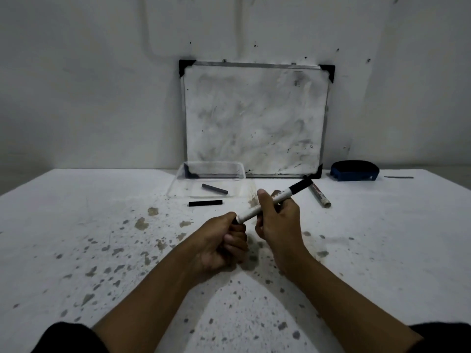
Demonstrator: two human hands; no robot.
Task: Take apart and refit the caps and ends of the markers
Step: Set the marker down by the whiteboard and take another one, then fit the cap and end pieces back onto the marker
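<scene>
I hold a white marker [277, 200] with a black front section slanted above the table, tip end up and to the right. My right hand [276, 217] grips its barrel in the middle. My left hand [224, 238] is closed around its lower, rear end, which is hidden in the fingers. A second white marker [319, 196] lies on the table just behind my right hand. A black cap-like piece [205, 203] lies on the table. Another dark piece [214, 189] lies inside a clear plastic tray [178, 183].
A smudged whiteboard [254, 118] leans against the wall at the back of the table. A blue eraser [354, 170] sits to its right, with a thin grey strip [398, 177] beyond it. The white tabletop [102, 238] is chipped and spotted.
</scene>
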